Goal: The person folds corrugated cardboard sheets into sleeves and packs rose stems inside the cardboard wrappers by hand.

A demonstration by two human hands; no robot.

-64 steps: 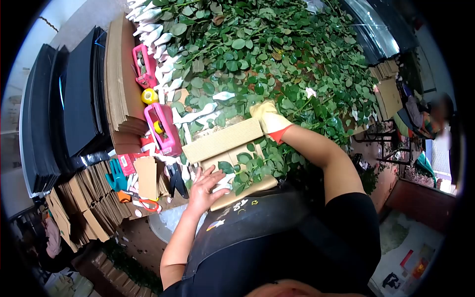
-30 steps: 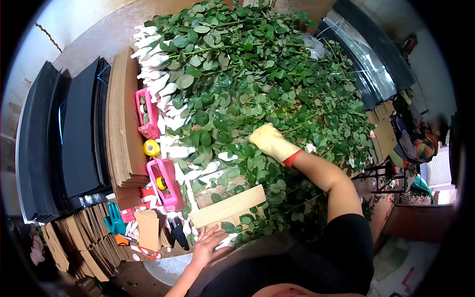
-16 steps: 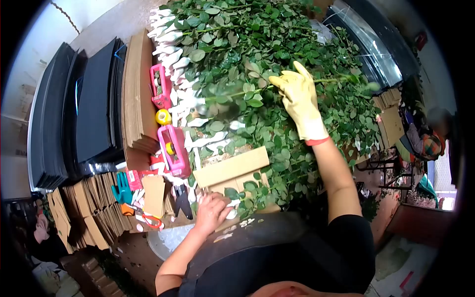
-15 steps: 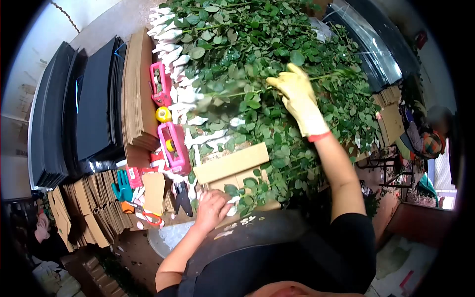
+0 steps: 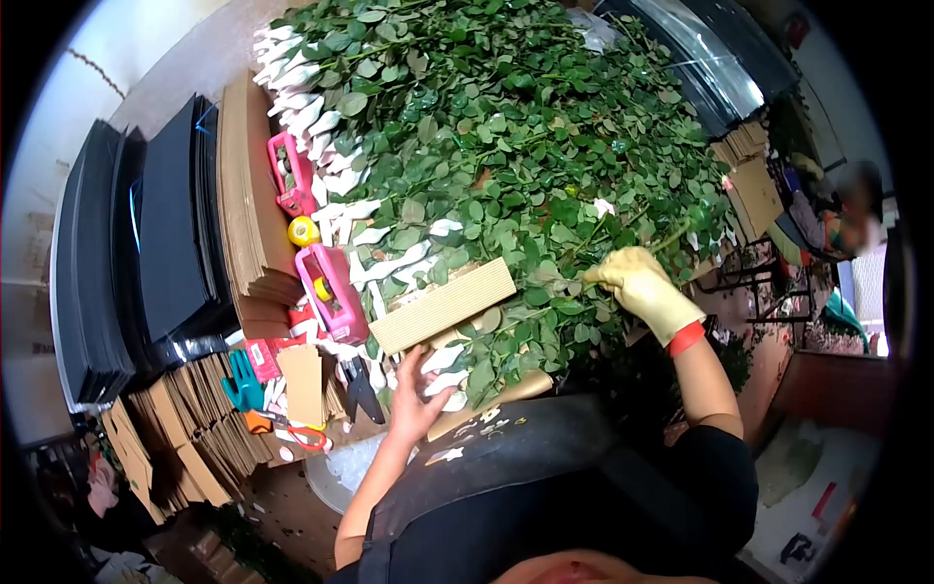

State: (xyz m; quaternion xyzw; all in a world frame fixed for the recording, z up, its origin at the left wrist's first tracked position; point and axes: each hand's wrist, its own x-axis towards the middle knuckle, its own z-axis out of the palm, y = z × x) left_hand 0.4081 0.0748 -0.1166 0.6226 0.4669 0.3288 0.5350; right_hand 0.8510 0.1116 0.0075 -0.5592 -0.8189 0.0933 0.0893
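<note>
My left hand is bare. Its thumb and fingers are apart, beside white-wrapped flower heads at the near table edge, and its fingertips reach the lower edge of a corrugated cardboard strip. My right hand, in a pale yellow glove with a red cuff, is closed with the fingers pinched round a leafy rose stem. The stem sticks out up and to the right of the glove; its other end blends into the foliage. Leafy stems cover most of the table, with wrapped heads along the left side.
Pink tape dispensers and a yellow tape roll stand left of the flowers. Nearby lie scissors, black-handled cutters and a teal glove. Cardboard and black sheets stand at left. Another person is at far right.
My right hand has moved down and to the right, toward the near side of the foliage. My left hand has spread its fingers near the cardboard strip. The view has shifted slightly.
</note>
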